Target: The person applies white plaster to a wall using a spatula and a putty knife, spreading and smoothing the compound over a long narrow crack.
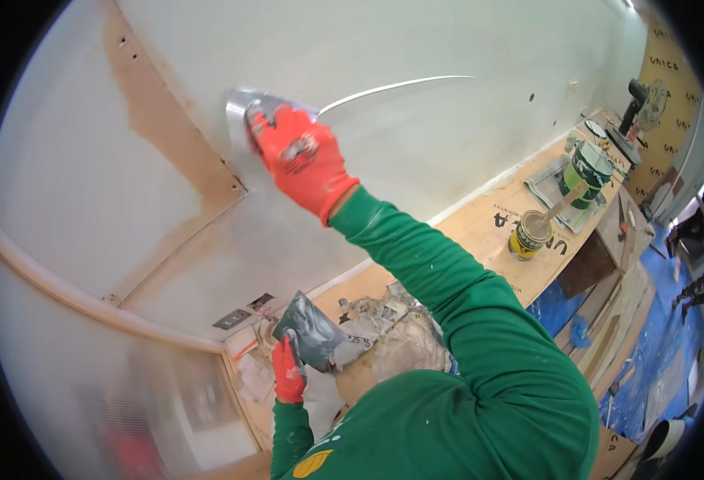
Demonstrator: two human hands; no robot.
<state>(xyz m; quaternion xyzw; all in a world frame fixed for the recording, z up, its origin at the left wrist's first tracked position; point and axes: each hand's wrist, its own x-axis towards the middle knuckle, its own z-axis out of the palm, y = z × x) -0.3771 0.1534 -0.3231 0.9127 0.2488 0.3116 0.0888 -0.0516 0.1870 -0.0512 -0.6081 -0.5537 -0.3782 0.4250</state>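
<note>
Against the white wall (416, 48), at full reach, my right hand (300, 156) in its orange glove is closed around the handle of a wide metal putty knife (244, 108). Blade lies flat to the surface, just above and left of my fingers. A thin curved ridge of filler (400, 84) trails off to the right of the hand. Bare brown board (172, 128) shows immediately left of the blade, unfilled.

Down by my chest, my left hand (286, 374), also gloved orange, is shut on the handle of a second, broader knife (312, 330) that carries grey-white compound on its face. Blade tilts up and away from that hand.

Beyond the left hand: crumpled paper and rags (388, 332) on the plywood table (480, 228). Further right of my right arm, a yellow tin (530, 234) with a stick in it and a green-and-white bucket (588, 166), both well apart from either hand. Small dark wall plate (232, 319) sits just above-left of the left hand.

Step in hand, by my judgement: spreading and smoothing filler over the joint where painted wall meets bare board. Whether the blade is loaded or scraped clean I cannot tell; glare hides its face.

Next move calls for even pressure, a shallow blade angle, and a reload from the left-hand knife once the stroke runs dry.
</note>
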